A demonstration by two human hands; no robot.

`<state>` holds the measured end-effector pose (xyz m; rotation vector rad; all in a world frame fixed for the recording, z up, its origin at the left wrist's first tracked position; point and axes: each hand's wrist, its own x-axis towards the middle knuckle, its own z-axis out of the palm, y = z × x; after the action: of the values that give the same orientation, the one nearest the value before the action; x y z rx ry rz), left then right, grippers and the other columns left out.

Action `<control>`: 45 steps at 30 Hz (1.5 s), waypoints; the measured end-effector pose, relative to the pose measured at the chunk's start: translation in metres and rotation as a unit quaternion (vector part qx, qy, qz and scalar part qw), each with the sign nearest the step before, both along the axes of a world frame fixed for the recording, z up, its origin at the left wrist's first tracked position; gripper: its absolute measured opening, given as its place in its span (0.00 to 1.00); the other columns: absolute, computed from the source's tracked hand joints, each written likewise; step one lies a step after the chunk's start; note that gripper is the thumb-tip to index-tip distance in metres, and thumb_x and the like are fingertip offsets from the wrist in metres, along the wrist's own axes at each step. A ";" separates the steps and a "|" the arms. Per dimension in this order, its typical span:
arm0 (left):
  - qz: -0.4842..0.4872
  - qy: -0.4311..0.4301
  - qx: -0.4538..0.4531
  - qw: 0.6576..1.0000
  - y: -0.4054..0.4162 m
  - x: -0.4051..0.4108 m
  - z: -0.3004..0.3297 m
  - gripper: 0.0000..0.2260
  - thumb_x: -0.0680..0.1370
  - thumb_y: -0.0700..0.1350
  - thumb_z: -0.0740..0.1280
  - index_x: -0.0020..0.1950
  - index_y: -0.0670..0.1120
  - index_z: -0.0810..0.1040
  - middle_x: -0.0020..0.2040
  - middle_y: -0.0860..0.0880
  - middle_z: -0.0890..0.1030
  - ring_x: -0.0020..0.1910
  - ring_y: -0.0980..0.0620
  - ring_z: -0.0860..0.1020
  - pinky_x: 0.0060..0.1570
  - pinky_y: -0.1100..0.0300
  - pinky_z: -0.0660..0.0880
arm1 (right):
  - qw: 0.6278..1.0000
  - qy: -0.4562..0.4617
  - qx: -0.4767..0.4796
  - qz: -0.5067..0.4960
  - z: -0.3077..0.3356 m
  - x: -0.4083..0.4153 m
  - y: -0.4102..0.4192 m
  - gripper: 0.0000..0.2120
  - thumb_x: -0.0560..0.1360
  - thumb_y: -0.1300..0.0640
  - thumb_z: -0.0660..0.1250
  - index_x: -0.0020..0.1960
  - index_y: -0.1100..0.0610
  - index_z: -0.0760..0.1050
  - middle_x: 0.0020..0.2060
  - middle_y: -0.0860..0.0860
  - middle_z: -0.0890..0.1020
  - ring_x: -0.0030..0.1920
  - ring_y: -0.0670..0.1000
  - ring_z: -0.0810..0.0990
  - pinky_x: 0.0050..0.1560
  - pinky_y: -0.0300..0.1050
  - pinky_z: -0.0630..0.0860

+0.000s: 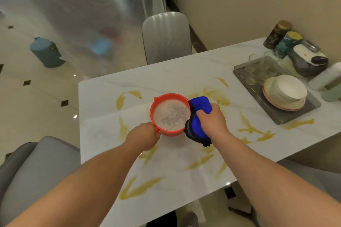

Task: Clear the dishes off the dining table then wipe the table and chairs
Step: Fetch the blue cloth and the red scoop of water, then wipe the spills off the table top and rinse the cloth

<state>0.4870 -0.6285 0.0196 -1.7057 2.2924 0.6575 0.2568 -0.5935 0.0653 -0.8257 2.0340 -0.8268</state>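
A red plastic scoop [170,97] full of cloudy, foamy water stands above the middle of the white marble table [110,90]. My left hand [143,135] grips its handle at the near left side. My right hand [212,120] grips a bunched blue cloth [200,105] with a dark edge, right beside the scoop's right rim. Yellow-brown sauce smears [142,188] streak the tabletop around both hands. At the right, a stack of white plates and bowls [287,91] sits on a grey tray [295,114].
Several glasses [258,69] stand on the tray's far end, with tins [277,34] and jars behind them by the wall. A grey chair [166,37] stands at the far side and another [36,167] at the near left. A teal bin [46,52] is on the floor.
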 end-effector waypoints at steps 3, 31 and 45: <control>0.003 0.014 -0.005 1.000 -0.044 -0.001 -0.012 0.11 0.83 0.52 0.59 0.54 0.47 0.77 0.50 0.47 0.81 0.49 0.44 0.80 0.43 0.54 0.76 | 1.000 0.003 0.017 -0.010 -0.006 0.000 -0.025 0.19 0.78 0.56 0.63 0.69 0.54 0.68 0.52 0.51 0.79 0.50 0.53 0.79 0.45 0.46 0.73; 0.036 0.040 0.065 0.996 -0.187 -0.020 -0.061 0.13 0.82 0.51 0.62 0.61 0.43 0.73 0.55 0.44 0.80 0.50 0.43 0.77 0.44 0.55 0.70 | 0.930 0.345 0.083 0.098 -0.107 -0.062 -0.176 0.25 0.77 0.59 0.61 0.72 0.45 0.68 0.63 0.53 0.71 0.56 0.61 0.77 0.54 0.57 0.77; 0.060 0.136 -0.260 0.954 -0.124 -0.093 -0.020 0.20 0.70 0.37 0.66 0.61 0.45 0.76 0.59 0.46 0.76 0.56 0.43 0.72 0.51 0.49 0.70 | 0.828 0.372 -0.040 0.417 -0.175 -0.071 -0.106 0.33 0.72 0.61 0.68 0.75 0.45 0.69 0.63 0.55 0.73 0.57 0.62 0.75 0.52 0.53 0.73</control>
<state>0.3937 -0.7529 -0.0004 -2.1039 2.7553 0.3373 0.1856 -0.6999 -0.1094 -2.1275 1.8947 -0.0541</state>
